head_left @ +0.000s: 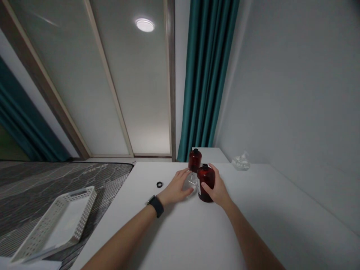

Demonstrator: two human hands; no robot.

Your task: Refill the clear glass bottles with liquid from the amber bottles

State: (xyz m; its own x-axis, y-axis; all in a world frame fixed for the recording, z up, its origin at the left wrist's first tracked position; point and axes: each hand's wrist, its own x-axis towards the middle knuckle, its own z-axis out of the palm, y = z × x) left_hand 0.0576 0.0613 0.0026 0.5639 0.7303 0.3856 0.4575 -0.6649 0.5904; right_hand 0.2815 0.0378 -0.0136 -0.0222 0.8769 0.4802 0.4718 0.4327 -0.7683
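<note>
My right hand (218, 189) is wrapped round a dark red-brown bottle (205, 180) with a black neck and a pale label at its left side. The bottle stands upright on the white table. Just left of it, my left hand (177, 186), with a dark watch at the wrist, curves its fingers and thumb about a clear plastic thing (192, 180). Its exact kind is hard to make out. Behind both hands stands a second red-brown bottle (195, 159), with a dark top. A small black ring (159, 184) lies on the table to the left.
A crumpled clear plastic bag (241, 162) lies at the back right, near the grey wall. The white table (191, 236) ends on the left above a dark floor. A white perforated basket (57, 221) sits down there. Teal curtains (206, 75) and frosted door panels are behind.
</note>
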